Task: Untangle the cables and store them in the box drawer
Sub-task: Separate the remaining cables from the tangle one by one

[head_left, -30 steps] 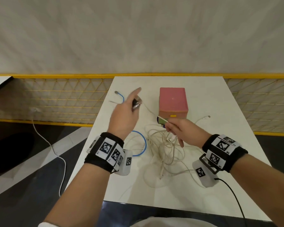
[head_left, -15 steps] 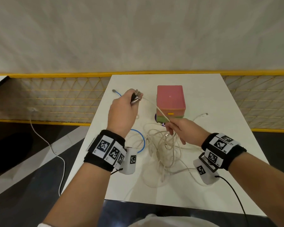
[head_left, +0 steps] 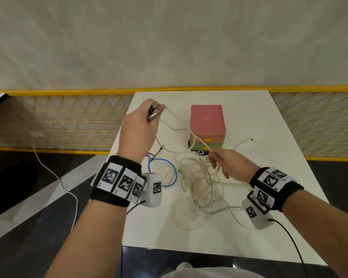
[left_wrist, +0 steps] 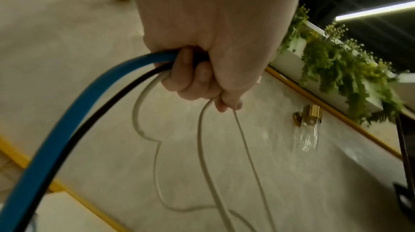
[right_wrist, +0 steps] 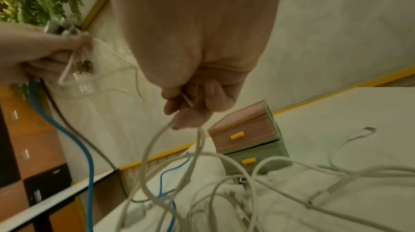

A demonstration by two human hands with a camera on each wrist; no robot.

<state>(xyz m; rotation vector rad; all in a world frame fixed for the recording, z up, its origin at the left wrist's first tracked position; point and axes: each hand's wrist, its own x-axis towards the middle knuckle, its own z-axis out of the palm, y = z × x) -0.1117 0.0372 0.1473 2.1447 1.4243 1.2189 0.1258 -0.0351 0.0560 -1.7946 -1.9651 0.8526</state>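
A tangle of white cables [head_left: 197, 177] lies on the white table [head_left: 249, 227], with a blue cable [head_left: 170, 171] looped at its left. My left hand [head_left: 143, 125] is raised at the table's far left and grips a bunch of cable ends with metal plugs [head_left: 154, 112]; the left wrist view shows its fingers [left_wrist: 197, 79] curled round the blue cable [left_wrist: 67, 120], a black cable [left_wrist: 89, 120] and white cables [left_wrist: 202, 147]. My right hand [head_left: 227, 163] pinches a white cable [right_wrist: 186, 101] just in front of the pink and green drawer box [head_left: 207, 125], both drawers closed.
A loose white plug end [head_left: 249, 139] lies right of the box. A dark round sticker [head_left: 197, 150] shows under the box front. A yellow mesh railing [head_left: 68, 121] runs behind the table, with dark floor and a white cord [head_left: 54, 177] at the left.
My left hand closed its pointing finger round the plug ends and lifted them up and back left. The white cable between my hands now hangs slacker. My right hand stayed by the box.
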